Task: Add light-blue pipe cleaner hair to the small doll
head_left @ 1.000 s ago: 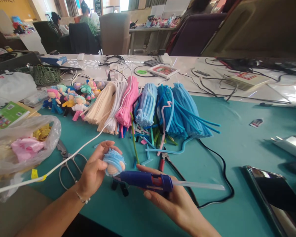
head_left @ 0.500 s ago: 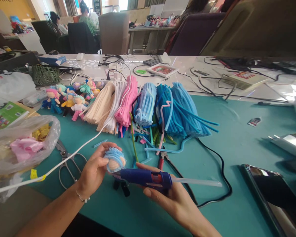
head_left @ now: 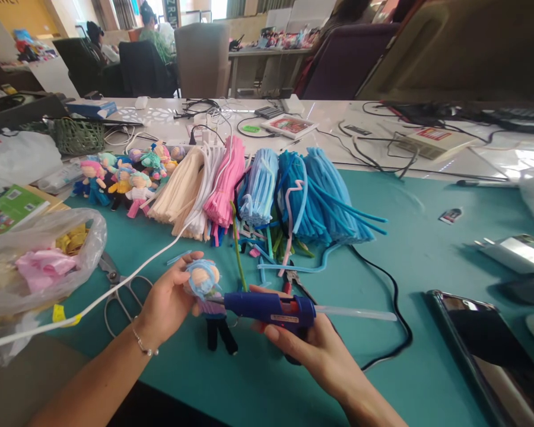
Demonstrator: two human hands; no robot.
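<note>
Between the fingers of my left hand (head_left: 167,299) is a small doll (head_left: 203,277) with light blue pipe-cleaner hair, a purple top and black legs hanging down. My right hand (head_left: 309,344) grips a dark blue glue gun (head_left: 269,308). A clear glue stick (head_left: 356,312) juts from its back end. The nozzle points left and meets the doll near its neck; whether it touches is hard to make out. Just beyond the glue gun lie red-handled pliers (head_left: 290,279), partly covered. Scissors (head_left: 121,290) rest left of my left hand.
Bundles of pipe cleaners in cream, pink (head_left: 226,184) and blue (head_left: 333,196) line the mat's far side. Several finished dolls (head_left: 120,178) stand left of them. A plastic bag (head_left: 86,261) sits at left, a white cable (head_left: 129,274) crosses the mat, and a phone (head_left: 485,338) lies at right.
The doll has turned in my left hand, so its purple top and black legs now show more. The glue gun has shifted slightly, its nozzle now lower on the doll, near the neck.
</note>
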